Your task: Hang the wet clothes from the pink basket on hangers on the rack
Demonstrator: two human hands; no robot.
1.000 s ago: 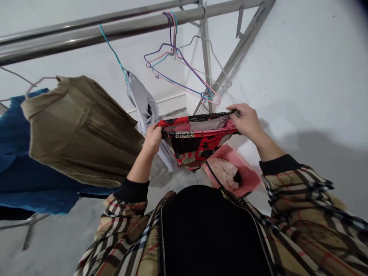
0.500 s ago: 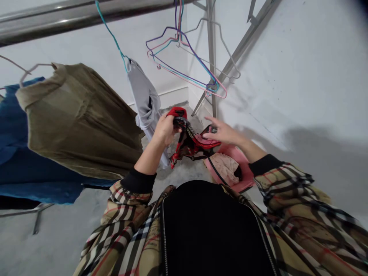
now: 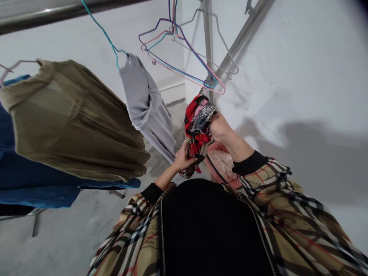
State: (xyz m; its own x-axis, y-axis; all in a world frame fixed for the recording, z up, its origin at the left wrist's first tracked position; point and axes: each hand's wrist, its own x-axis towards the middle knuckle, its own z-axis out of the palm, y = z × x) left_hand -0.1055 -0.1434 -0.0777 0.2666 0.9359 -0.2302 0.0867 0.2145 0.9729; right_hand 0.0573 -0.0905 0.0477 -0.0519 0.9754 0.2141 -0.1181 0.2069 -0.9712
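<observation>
A red, black and white patterned cloth (image 3: pixel 197 130) hangs bunched in front of my chest. My right hand (image 3: pixel 220 127) grips its upper end in a closed fist. My left hand (image 3: pixel 183 159) is lower and holds the cloth's bottom part with curled fingers. Directly under the cloth sits a pink basin (image 3: pixel 227 180) with a pale pink garment (image 3: pixel 220 163) in it.
A metal rack rail (image 3: pixel 66 13) runs overhead. On it hang a grey garment (image 3: pixel 145 107) on a teal hanger, an olive garment (image 3: pixel 69 122), a blue garment (image 3: pixel 43 188), and several empty coloured wire hangers (image 3: pixel 184 61). A white wall is on the right, over a concrete floor.
The cloth was stretched wide between both hands, then gathered into my left hand. Now my right hand holds it up by the top and my left hand has dropped to its lower end.
</observation>
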